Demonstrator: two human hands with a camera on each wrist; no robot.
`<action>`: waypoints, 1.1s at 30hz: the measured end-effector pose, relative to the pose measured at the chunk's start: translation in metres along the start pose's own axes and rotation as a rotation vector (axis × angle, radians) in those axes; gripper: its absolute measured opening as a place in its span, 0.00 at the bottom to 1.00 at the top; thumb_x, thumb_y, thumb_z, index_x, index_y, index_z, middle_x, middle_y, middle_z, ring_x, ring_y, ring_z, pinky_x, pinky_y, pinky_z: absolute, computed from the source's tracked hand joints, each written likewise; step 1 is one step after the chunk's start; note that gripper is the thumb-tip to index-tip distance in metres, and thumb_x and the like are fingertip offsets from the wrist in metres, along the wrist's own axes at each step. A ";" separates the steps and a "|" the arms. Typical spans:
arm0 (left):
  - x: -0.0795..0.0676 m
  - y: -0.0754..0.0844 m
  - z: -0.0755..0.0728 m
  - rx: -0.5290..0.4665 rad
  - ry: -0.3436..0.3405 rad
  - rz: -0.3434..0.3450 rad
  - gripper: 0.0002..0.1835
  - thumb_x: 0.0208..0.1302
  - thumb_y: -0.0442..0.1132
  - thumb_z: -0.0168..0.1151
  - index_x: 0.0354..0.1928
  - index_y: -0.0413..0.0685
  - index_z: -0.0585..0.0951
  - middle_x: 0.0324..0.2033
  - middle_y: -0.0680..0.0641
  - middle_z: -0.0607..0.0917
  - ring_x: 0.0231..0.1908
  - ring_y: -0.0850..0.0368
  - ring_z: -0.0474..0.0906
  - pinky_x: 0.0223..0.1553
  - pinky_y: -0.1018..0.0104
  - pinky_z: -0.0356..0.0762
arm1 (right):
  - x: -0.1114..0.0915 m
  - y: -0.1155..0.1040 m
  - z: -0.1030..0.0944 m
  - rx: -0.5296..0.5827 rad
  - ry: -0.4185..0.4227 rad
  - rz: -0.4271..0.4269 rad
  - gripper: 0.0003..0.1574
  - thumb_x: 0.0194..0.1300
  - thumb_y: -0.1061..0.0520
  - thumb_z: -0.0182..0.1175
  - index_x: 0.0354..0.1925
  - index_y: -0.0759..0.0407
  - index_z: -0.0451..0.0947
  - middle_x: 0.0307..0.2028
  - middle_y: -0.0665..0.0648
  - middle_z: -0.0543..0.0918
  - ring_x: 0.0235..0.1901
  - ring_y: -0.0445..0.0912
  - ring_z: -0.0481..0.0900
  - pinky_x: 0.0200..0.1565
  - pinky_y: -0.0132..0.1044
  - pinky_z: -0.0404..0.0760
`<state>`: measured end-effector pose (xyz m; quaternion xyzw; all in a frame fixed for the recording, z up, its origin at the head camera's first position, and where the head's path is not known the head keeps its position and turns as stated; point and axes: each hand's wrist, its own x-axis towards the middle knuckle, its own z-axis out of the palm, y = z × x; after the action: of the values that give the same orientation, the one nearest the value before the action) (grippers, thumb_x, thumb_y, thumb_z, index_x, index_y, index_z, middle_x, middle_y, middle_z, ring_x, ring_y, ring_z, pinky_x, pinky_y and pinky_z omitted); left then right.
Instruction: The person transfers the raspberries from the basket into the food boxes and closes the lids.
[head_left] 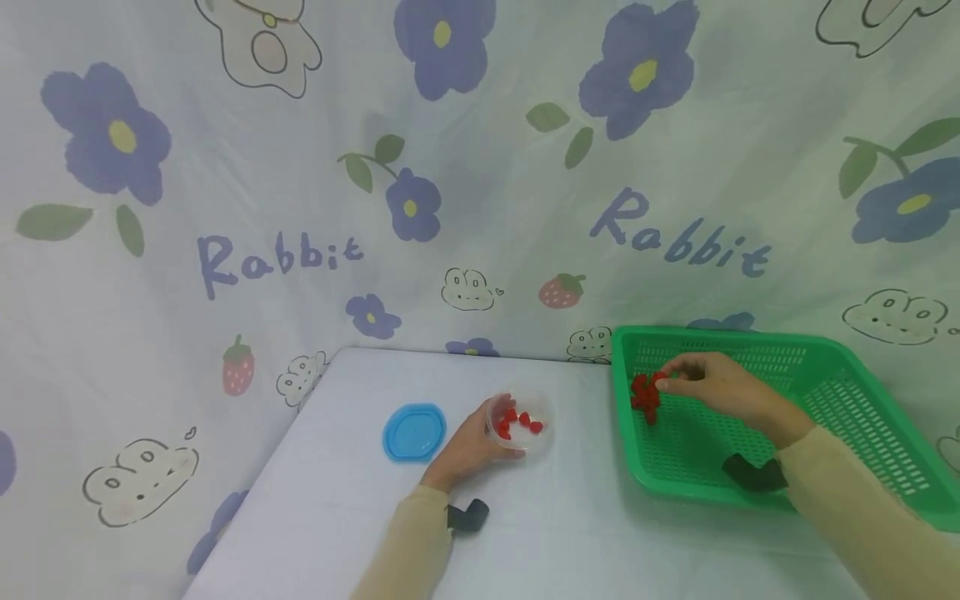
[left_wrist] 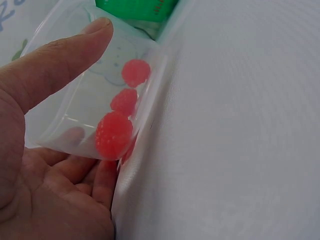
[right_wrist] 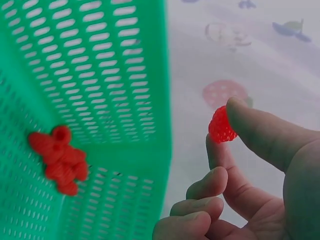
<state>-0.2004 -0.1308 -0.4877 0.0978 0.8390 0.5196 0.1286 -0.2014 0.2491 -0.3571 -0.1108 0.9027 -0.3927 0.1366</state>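
My left hand [head_left: 474, 442] grips a clear round plastic tub [head_left: 542, 433] on the white table, thumb along one side and fingers around the other. Several red raspberries [left_wrist: 115, 134] lie at the bottom of the tub. Between thumb and index fingertip, my right hand [head_left: 708, 385] pinches one raspberry [right_wrist: 221, 126], held up over the left part of the green basket [head_left: 637, 475]. Below it, a small heap of raspberries [right_wrist: 60, 162] lies in the basket's corner; the other right fingers are curled in.
A blue lid [head_left: 415, 432] lies on the table [head_left: 315, 517] left of the tub. The basket's raised rim stands between the tub and the raspberry heap. A printed cloth [head_left: 495, 183] with flowers and rabbits hangs behind the table.
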 end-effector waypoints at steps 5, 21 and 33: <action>0.000 -0.002 -0.001 -0.007 -0.005 0.005 0.51 0.52 0.46 0.79 0.77 0.58 0.61 0.69 0.57 0.72 0.72 0.52 0.62 0.69 0.43 0.64 | -0.006 -0.011 0.008 -0.019 0.057 -0.021 0.29 0.70 0.42 0.62 0.57 0.62 0.78 0.40 0.56 0.77 0.41 0.51 0.73 0.39 0.41 0.75; -0.001 -0.006 -0.002 -0.021 -0.010 0.009 0.51 0.52 0.46 0.79 0.77 0.58 0.62 0.69 0.57 0.72 0.72 0.52 0.62 0.70 0.43 0.62 | -0.007 -0.039 0.052 0.127 0.090 -0.130 0.21 0.69 0.52 0.65 0.51 0.67 0.78 0.32 0.56 0.76 0.29 0.46 0.74 0.28 0.34 0.76; 0.000 -0.005 -0.001 -0.011 -0.012 0.019 0.51 0.53 0.46 0.79 0.77 0.59 0.61 0.69 0.58 0.71 0.72 0.53 0.62 0.70 0.43 0.62 | -0.002 -0.056 0.085 0.030 0.206 -0.140 0.16 0.65 0.50 0.68 0.46 0.58 0.83 0.33 0.53 0.74 0.34 0.48 0.69 0.31 0.35 0.69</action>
<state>-0.2011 -0.1338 -0.4919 0.1079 0.8343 0.5249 0.1291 -0.1659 0.1541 -0.3708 -0.1306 0.8960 -0.4240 0.0171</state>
